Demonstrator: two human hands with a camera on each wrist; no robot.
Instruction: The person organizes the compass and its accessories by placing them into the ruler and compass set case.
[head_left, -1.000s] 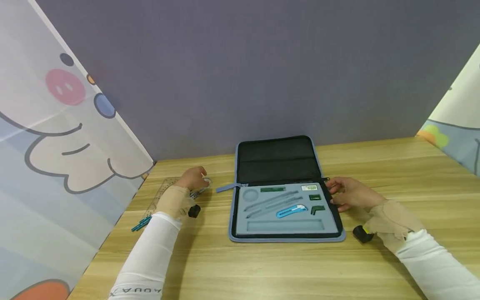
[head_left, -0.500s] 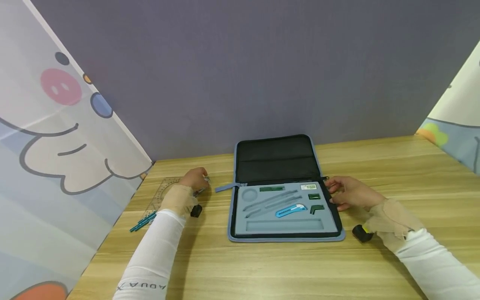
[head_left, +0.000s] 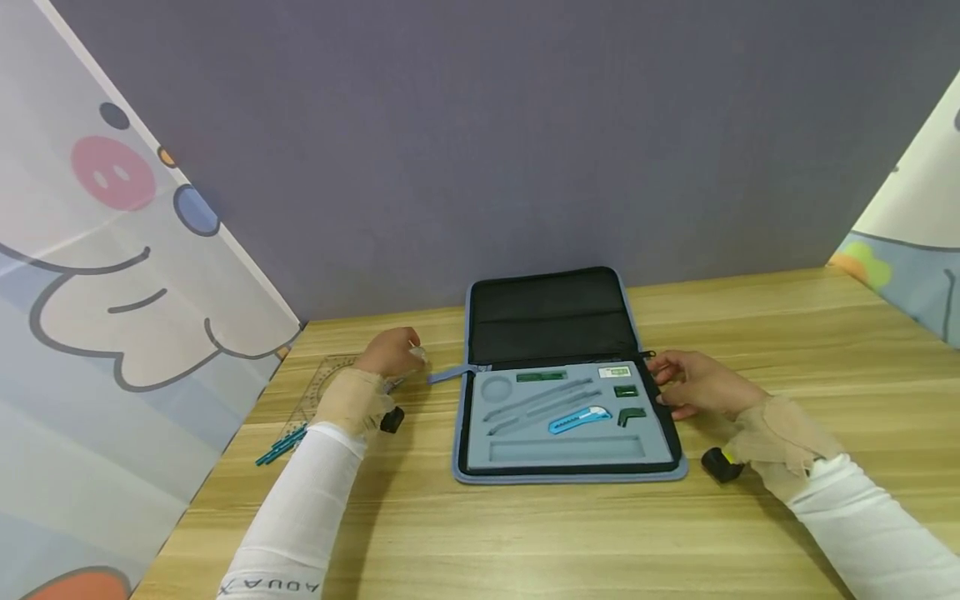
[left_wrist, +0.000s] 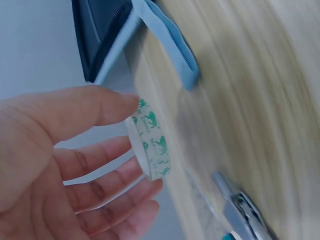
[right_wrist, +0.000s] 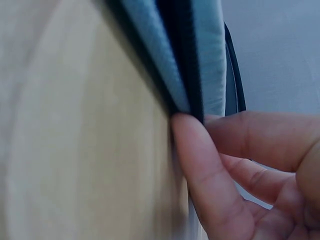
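Note:
My left hand [head_left: 387,353] pinches a small roll of clear tape [left_wrist: 156,142] with green print between thumb and fingers. In the left wrist view the roll is held on edge above the wooden table, left of the case. A zip case [head_left: 551,480] lies spread open, its grey foam tray [head_left: 570,457] facing up. At the case's right edge, my right hand [head_left: 697,383] pinches the zipped rim [right_wrist: 182,75] between thumb and fingers. The tray holds a blue utility knife [head_left: 579,420] and several small green and white items; a round recess [head_left: 497,388] and long slots show bare foam.
Left of the case lie a clear protractor ruler [head_left: 311,400], teal pencils [head_left: 282,446] and a metal compass-like tool [left_wrist: 245,215], partly hidden by the left hand in the head view. A fabric pull tab [head_left: 447,374] sticks out leftward. A grey panel stands behind the table.
The tape roll shows more clearly past the left fingertips, which have risen slightly. The head view has shifted a little, while the right hand stays at the case edge.

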